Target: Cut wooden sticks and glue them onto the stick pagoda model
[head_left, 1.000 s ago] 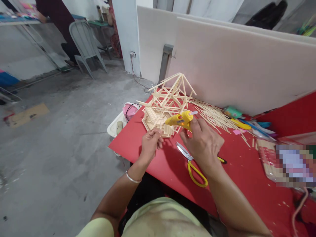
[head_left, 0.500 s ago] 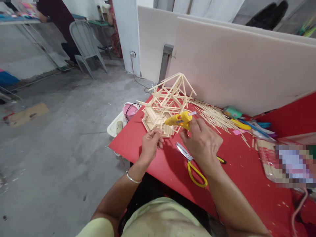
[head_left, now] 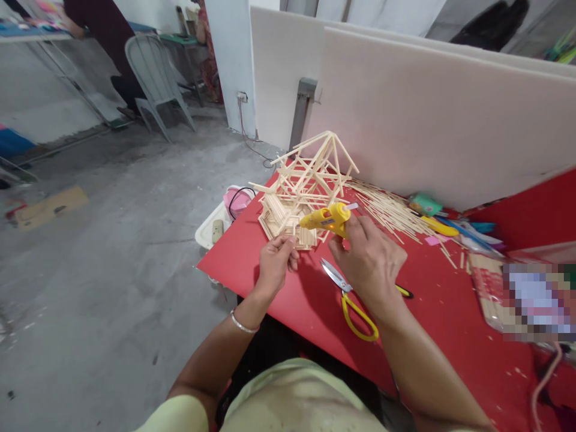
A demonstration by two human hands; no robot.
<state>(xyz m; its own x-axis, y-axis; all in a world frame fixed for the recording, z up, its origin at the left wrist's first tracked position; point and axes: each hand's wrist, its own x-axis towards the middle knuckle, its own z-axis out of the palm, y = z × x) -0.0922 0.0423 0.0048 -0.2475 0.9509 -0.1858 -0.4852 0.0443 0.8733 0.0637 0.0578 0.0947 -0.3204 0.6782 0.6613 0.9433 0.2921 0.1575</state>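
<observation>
My right hand is wrapped round a yellow hot glue gun, its nozzle pointing left and a clear glue stick poking out of its back. My left hand is closed in a pinch on a short wooden stick, held upright just by the nozzle. Whether nozzle and stick touch, I cannot tell. Right behind both hands stands a model pavilion of thin wooden sticks, with a peaked open roof frame over a several-sided base. Scissors with yellow handles lie below the glue gun, partly beside my right forearm.
The red table also bears a heap of loose sticks, a yellow cutter and a plastic-wrapped pack at right. Pale boards lean behind it. A white tray is off the left edge. People sit farther back.
Almost nothing differs. Both hands, the glue gun and the short stick keep their places; the view has shifted very slightly.
</observation>
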